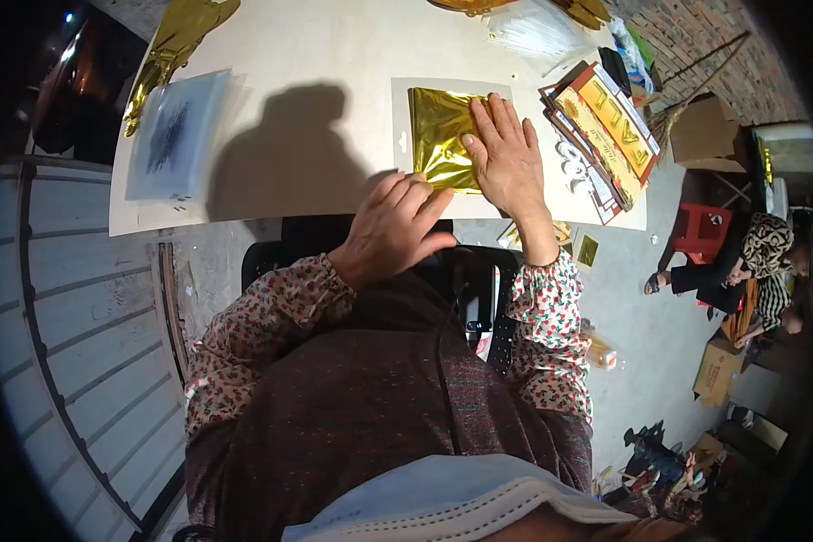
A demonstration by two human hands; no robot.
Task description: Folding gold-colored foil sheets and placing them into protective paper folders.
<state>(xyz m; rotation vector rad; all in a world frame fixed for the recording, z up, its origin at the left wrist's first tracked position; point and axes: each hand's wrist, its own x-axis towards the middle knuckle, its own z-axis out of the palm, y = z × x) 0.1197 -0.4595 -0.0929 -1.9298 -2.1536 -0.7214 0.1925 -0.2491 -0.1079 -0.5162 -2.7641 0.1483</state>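
Note:
A shiny gold foil packet [438, 126], flat and roughly square, lies on a clear plastic bag [402, 108] near the front edge of the table. My right hand [513, 167] rests flat on the packet's right side, fingers pointing away and slightly spread. At its near left corner is my left hand [390, 226], fingers bent and thumb held apart. The left fingertips touch or hover just at the foil's edge; I cannot tell which. Nothing shows in the left hand's grasp.
On the pale table [280, 68], a stack of clear bags [181, 135] lies left, with gold foil pieces [176, 45] behind. Colourful printed cards [605, 126] and small white rolls [573, 167] sit right. More clear bags [533, 36] lie at the back. Beyond are a red stool [700, 230] and seated people.

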